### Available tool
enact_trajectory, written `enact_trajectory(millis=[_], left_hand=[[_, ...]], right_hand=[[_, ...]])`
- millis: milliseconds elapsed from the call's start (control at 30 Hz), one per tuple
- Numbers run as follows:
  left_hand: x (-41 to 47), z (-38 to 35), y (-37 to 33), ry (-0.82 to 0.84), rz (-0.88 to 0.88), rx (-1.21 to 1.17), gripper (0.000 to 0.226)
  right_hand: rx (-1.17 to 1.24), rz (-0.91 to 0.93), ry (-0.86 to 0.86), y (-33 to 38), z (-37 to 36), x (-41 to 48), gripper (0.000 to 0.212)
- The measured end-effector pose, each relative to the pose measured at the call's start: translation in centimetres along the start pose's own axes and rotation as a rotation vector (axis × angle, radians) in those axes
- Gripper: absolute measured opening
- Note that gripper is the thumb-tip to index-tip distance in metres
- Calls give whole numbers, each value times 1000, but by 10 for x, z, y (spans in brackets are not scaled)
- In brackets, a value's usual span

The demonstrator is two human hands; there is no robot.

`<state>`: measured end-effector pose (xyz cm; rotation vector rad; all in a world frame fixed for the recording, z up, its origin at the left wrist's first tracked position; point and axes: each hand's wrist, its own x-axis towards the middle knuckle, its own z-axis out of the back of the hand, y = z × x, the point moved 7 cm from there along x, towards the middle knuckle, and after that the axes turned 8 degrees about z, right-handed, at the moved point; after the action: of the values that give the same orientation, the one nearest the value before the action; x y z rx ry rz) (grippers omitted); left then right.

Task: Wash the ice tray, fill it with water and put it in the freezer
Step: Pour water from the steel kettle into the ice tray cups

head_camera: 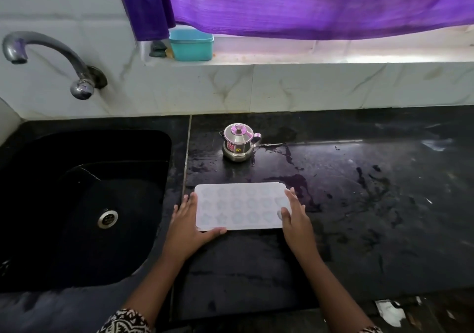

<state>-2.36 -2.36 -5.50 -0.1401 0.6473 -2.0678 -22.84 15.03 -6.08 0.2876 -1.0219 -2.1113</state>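
Black stone made up the counter (pixel 359 204), wet in streaks and patches, and on it we saw the tray (pixel 238 205) lying flat, its long side running left to right, just to the right of the sink (pixel 77 204). The tray was pale and translucent, with rows of small shaped moulds facing up.

The left hand (pixel 186 226) lay at the tray's left end. Its fingers (pixel 191 201) were stretched out nearly straight along the short edge, and its thumb (pixel 215 232) ran along the near edge at the corner. We could not tell whether the thumb was under the rim or only against it.

The right hand (pixel 295 219) lay at the right end, its fingers (pixel 292 196) straight and together over the edge and its thumb (pixel 285 214) resting on top of the tray. Neither hand was curled round anything.

A patterned sleeve (pixel 128 322) showed at the left forearm.

Behind the tray, well apart from it, stood a small steel pot (pixel 238 142) with a lid and a side handle. The sink was dark, with a metal drain (pixel 107 218) in its floor, and a curved tap (pixel 51 58) came out of the tiled wall above it. On the sill (pixel 333 50) sat a teal box (pixel 191 45), partly under a purple curtain (pixel 307 4).
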Motion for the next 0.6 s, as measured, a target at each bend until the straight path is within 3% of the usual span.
enact_trajectory(millis=[167,333,500,600], left_hand=[[0,2,5,4,-6,-12,146],[-3,1,6,-43,5,-5,143],[-3,2,6,-33,-1,-22,141],[-3,2,5,-36,-5,-35,141]], right_hand=[[45,-24,26,-5,1,-1,52],[192,-56,-68,-3,11,-1,53],[305,-69,-236,11,34,26,43],[448,-49,-177,39,32,76,33]])
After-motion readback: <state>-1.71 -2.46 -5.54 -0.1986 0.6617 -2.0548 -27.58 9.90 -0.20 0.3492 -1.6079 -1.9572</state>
